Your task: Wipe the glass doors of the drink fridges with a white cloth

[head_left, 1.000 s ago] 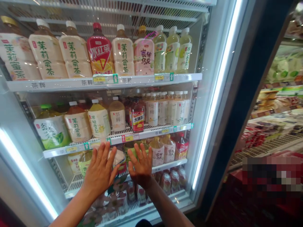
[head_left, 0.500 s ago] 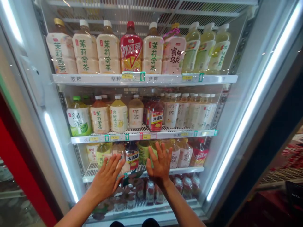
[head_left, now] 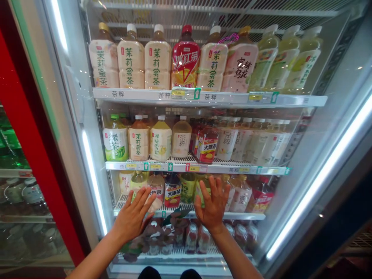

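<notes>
My left hand (head_left: 133, 217) is raised, fingers stretched out, in front of the lower shelf of a lit drinks cooler. My right hand (head_left: 213, 203) is level with it, fingers spread. Neither hand holds anything. Behind the left fingers are a green-labelled bottle (head_left: 138, 178) and a pale bottle. Between the hands stand a dark iced-tea bottle (head_left: 172, 192) with a yellow and red label and a green bottle (head_left: 187, 188). Faint reflections suggest glass before the bottles; whether my palms touch it I cannot tell.
Tea bottles line the upper shelf (head_left: 232, 100) and the middle shelf (head_left: 221, 168). Smaller bottles (head_left: 192, 234) stand at the bottom. Bright light strips (head_left: 94, 182) run down both sides. A red frame (head_left: 37, 128) separates another drinks cooler on the left.
The view has turned left, so the cooler and shelves sit further right and more of the left-hand cooler shows. Both hands stay open and raised, the right one further right in view.
</notes>
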Demonstrator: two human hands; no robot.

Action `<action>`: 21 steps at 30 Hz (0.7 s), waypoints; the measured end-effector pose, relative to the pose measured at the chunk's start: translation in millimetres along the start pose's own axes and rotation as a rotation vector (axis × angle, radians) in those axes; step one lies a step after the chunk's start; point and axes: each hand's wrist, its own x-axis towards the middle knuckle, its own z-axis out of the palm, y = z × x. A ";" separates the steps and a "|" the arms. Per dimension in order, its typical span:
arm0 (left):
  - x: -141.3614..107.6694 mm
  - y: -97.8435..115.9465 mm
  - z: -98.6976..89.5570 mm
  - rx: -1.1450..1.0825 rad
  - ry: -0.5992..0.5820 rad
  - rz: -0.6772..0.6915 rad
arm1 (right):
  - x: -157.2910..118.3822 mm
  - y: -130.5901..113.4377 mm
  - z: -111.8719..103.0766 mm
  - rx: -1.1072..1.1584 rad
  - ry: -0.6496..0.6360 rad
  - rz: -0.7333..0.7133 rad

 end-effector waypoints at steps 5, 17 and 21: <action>12.9 -10.8 -4.2 0.013 0.043 -0.128 | 1.8 -0.8 -0.8 0.003 0.004 0.000; 41.7 8.2 -0.4 0.006 0.041 -0.144 | -2.3 -1.2 4.1 -0.009 0.018 0.032; 26.7 37.3 14.6 -0.042 0.007 0.032 | -0.5 -4.2 4.3 0.038 0.042 0.068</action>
